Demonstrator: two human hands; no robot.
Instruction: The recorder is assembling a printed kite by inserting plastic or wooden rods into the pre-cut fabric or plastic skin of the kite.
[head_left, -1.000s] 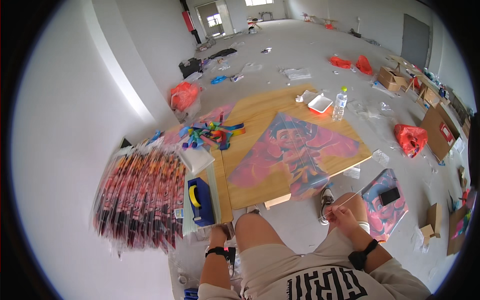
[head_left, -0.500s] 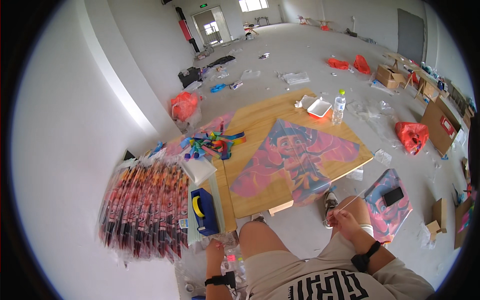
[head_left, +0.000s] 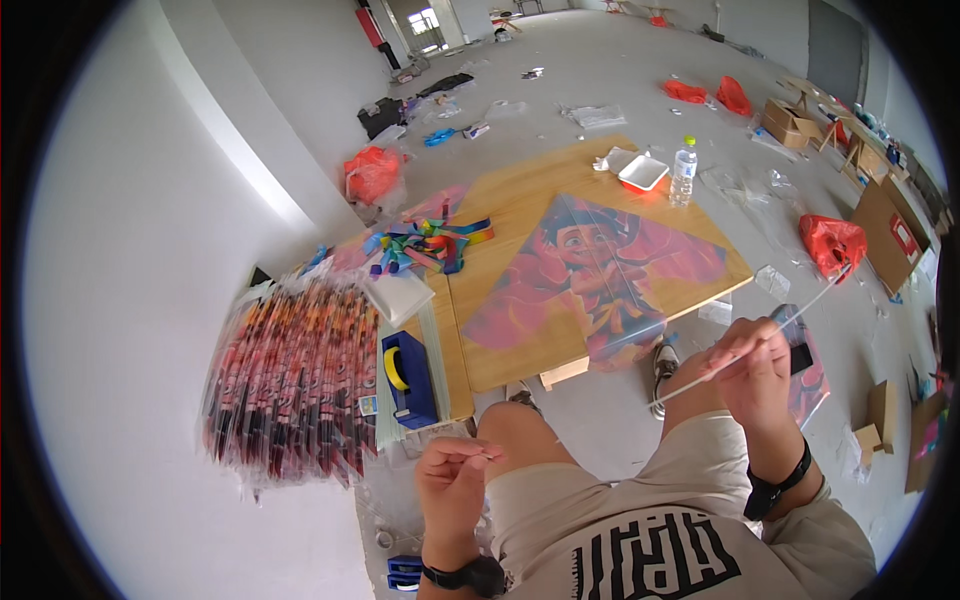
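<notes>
Thin white rod is pinched in right hand; left hand fingertips pinched on sth. tiny, poss. thread. Rod should be kept steady, thread taut.

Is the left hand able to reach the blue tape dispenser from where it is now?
Probably yes. The left hand is raised just below the blue tape dispenser, and nothing lies between them, though its fingers are pinched as if on something small.

Beige shorts, a grey shirt with bold black lettering, a black watch and a black wristband.
</notes>
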